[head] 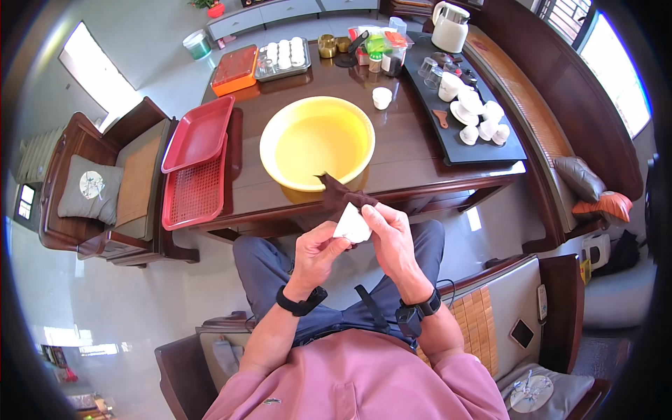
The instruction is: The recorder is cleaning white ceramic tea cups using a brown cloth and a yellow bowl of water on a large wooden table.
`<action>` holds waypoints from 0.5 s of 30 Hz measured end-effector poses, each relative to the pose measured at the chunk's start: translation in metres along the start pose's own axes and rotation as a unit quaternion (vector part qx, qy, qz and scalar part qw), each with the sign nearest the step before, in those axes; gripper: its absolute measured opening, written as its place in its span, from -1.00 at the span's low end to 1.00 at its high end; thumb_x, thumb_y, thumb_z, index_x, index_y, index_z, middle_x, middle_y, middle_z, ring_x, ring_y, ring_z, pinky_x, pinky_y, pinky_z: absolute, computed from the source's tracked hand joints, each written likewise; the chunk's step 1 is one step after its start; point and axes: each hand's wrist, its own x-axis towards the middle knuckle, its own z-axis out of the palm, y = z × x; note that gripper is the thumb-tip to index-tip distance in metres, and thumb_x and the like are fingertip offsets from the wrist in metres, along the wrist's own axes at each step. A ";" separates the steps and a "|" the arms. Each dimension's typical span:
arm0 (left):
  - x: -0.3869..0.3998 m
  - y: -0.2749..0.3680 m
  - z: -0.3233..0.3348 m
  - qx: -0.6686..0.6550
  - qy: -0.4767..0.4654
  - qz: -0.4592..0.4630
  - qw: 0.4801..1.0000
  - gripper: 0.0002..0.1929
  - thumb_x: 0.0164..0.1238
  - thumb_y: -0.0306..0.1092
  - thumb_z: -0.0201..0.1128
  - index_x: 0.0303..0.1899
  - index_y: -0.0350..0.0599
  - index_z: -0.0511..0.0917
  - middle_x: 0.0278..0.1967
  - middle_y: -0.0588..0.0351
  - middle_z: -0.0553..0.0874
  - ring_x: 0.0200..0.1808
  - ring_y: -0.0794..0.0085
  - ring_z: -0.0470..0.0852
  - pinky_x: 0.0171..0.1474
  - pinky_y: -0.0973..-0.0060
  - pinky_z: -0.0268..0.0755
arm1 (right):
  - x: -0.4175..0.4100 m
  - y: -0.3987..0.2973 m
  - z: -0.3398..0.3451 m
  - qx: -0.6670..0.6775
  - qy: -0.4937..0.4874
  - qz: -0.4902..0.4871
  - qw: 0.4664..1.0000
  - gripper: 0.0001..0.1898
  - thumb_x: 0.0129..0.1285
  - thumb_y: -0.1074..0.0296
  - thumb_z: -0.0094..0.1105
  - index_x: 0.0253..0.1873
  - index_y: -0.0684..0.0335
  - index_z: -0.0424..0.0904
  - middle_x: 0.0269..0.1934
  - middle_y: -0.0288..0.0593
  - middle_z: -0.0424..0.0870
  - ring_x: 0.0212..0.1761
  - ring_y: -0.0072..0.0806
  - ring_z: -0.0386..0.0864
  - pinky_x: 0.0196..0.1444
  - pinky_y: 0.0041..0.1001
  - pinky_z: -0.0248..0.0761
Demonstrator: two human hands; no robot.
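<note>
Between my two hands is a small white ceramic-looking piece point(352, 226), partly covered by fingers, so its full shape cannot be told. My left hand point(316, 253) pinches its lower left edge with thumb and fingertips. On its right side my right hand point(394, 239) grips it together with a dark brown cloth point(336, 195), which sticks out toward the table. Just beyond the cloth stands a large yellow plastic basin point(317, 184), with liquid in it that looks yellow.
Red plastic trays point(197, 139) overlap on the dark wooden table point(247, 173) at left. At the back are an orange box point(234, 71) and a metal tray point(283, 73) of white cups. A white cup point(382, 98) stands right of the basin, near a black tea tray point(462, 149) bearing teaware.
</note>
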 end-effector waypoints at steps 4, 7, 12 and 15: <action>0.003 -0.019 -0.003 -0.013 0.000 -0.023 1.000 -0.82 0.49 -0.44 0.30 0.00 -0.32 0.69 -0.16 0.17 0.74 -0.18 0.57 0.68 -0.05 0.56 0.56 | -0.001 0.010 -0.006 -0.006 0.068 -0.005 0.998 -0.76 0.47 0.33 0.19 0.07 0.33 0.72 -0.29 -0.28 0.72 -0.29 -0.54 0.60 -0.18 -0.50 0.46; 0.010 -0.030 -0.001 -0.030 0.035 -0.052 0.998 -0.83 0.51 -0.45 0.28 0.00 -0.30 0.69 -0.16 0.20 0.73 -0.18 0.61 0.65 -0.06 0.58 0.53 | -0.005 0.016 -0.019 -0.434 0.073 -0.281 0.853 -0.88 0.30 0.45 0.31 -0.11 0.29 0.74 -0.33 -0.16 0.70 -0.34 -0.23 0.58 -0.20 -0.38 0.45; 0.019 -0.037 -0.008 0.103 -0.003 -0.070 0.992 -0.86 0.44 -0.46 0.32 -0.05 -0.22 0.71 -0.24 0.13 0.73 -0.15 0.55 0.65 -0.02 0.56 0.50 | -0.009 0.008 -0.006 -0.515 0.067 -0.414 0.748 -0.92 0.16 0.46 0.40 -0.32 0.26 0.66 -0.25 -0.10 0.62 -0.21 -0.10 0.51 -0.12 -0.24 0.36; 0.017 -0.007 0.004 0.159 -0.074 -0.026 0.984 -0.85 0.37 -0.43 0.38 -0.09 -0.23 0.71 -0.15 0.05 0.72 -0.10 0.39 0.69 0.02 0.48 0.52 | 0.001 -0.006 -0.019 -0.471 0.064 -0.318 0.820 -0.86 0.21 0.46 0.34 -0.38 0.29 0.56 -0.48 -0.08 0.45 -0.44 -0.07 0.37 -0.30 -0.19 0.27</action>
